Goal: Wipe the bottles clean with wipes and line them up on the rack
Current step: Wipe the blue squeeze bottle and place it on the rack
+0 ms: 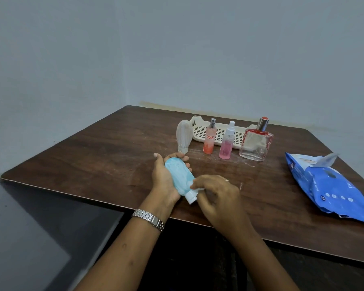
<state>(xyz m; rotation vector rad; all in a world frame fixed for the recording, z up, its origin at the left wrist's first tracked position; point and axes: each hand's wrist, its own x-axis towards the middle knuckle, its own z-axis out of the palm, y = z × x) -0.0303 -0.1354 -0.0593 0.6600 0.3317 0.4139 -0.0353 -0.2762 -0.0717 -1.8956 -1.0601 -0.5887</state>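
My left hand [163, 179] cradles a light blue bottle [180, 175] with a white cap, fingers curled round its far end, cap pointing toward me. My right hand [216, 194] pinches a white wipe [199, 188] against the bottle near the cap. Behind stands a cream slotted rack [219, 131] with nothing visible in it. In front of the rack stand a whitish upside-down bottle [184, 135], an orange spray bottle [209, 137], a pink spray bottle [227, 141] and a square glass perfume bottle [256, 141].
A blue pack of wet wipes [328, 185] lies open at the right on the brown wooden table [93, 156]. White smears mark the tabletop near the bottles. Grey walls close the far side and the left.
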